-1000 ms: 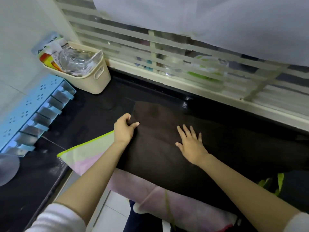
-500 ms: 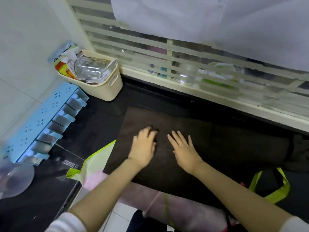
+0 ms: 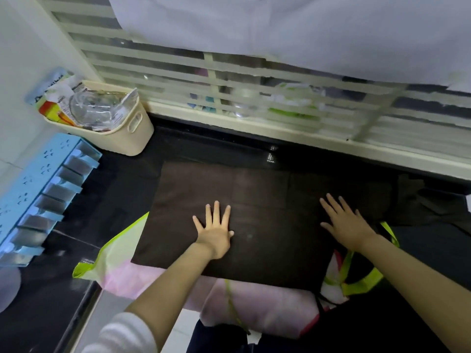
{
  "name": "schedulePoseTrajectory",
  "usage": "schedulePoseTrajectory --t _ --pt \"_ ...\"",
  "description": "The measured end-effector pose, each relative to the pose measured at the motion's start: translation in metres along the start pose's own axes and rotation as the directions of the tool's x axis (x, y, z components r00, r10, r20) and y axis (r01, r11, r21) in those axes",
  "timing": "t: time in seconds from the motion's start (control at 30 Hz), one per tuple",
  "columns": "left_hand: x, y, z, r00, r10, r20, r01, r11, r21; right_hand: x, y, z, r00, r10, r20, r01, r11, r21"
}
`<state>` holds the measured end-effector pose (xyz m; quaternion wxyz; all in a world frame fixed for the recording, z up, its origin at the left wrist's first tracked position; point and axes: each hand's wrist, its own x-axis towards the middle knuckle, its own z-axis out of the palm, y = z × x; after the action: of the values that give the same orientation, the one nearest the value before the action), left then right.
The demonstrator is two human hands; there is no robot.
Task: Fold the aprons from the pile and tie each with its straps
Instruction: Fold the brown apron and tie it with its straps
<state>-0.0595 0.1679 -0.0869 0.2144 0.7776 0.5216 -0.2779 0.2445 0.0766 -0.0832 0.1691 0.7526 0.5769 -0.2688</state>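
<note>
A dark brown apron (image 3: 254, 194) lies spread flat as a rectangle on the black counter (image 3: 119, 179). My left hand (image 3: 215, 231) presses flat on its middle with fingers spread. My right hand (image 3: 345, 222) rests flat on its right part, fingers straight. Under the brown apron lies a pink apron with lime-green trim (image 3: 114, 263), hanging over the counter's front edge. More dark cloth (image 3: 433, 207) is bunched at the right, and a lime-green strap (image 3: 362, 284) loops below my right forearm.
A cream basket (image 3: 132, 133) full of packets and a clear lid stands at the back left. A blue rack (image 3: 38, 194) runs along the left wall. A striped window with a white curtain (image 3: 305, 29) closes the back. White floor tiles show below the counter edge.
Both hands have slid apart across the brown apron: the right hand moved far to the right, the left hand stayed near the middle with fingers now spread. The view shifted.
</note>
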Motion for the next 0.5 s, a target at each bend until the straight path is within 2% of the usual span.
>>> schedulePoseTrajectory --t 0.07,0.13,0.2,0.23,0.3,0.37,0.43,0.5 --pt "-0.001 0.012 -0.011 1.0 -0.025 -0.008 0.025 1.0 0.003 -0.007 0.006 -0.004 0.995 -0.031 -0.094 0.036 0.998 0.057" --pt "-0.007 0.033 -0.016 0.983 0.034 -0.181 -0.031 0.999 0.016 -0.02 0.004 -0.003 0.949 -0.103 -0.299 0.14 0.984 0.107" --pt "-0.017 0.06 -0.014 0.914 0.152 -0.376 -0.182 0.982 -0.047 -0.04 -0.001 0.004 0.89 -0.169 -0.423 0.252 0.957 0.147" --pt "-0.022 0.077 -0.008 0.883 0.224 -0.413 -0.275 0.959 -0.069 -0.052 -0.003 0.011 0.877 -0.207 -0.434 0.29 0.947 0.135" --pt "-0.033 0.108 0.009 0.86 0.343 -0.378 -0.391 0.918 -0.057 -0.071 -0.005 0.031 0.864 -0.286 -0.415 0.348 0.934 0.08" --pt "-0.041 0.13 0.029 0.878 0.374 -0.298 -0.399 0.917 -0.023 -0.087 -0.002 0.048 0.905 -0.312 -0.287 0.353 0.93 0.102" --pt "-0.043 0.138 0.044 0.89 0.362 -0.277 -0.367 0.93 0.034 -0.094 0.004 0.064 0.925 -0.335 -0.18 0.355 0.93 0.093" --pt "-0.045 0.139 0.051 0.89 0.346 -0.299 -0.342 0.937 0.065 -0.101 0.006 0.071 0.919 -0.352 -0.179 0.367 0.928 0.06"
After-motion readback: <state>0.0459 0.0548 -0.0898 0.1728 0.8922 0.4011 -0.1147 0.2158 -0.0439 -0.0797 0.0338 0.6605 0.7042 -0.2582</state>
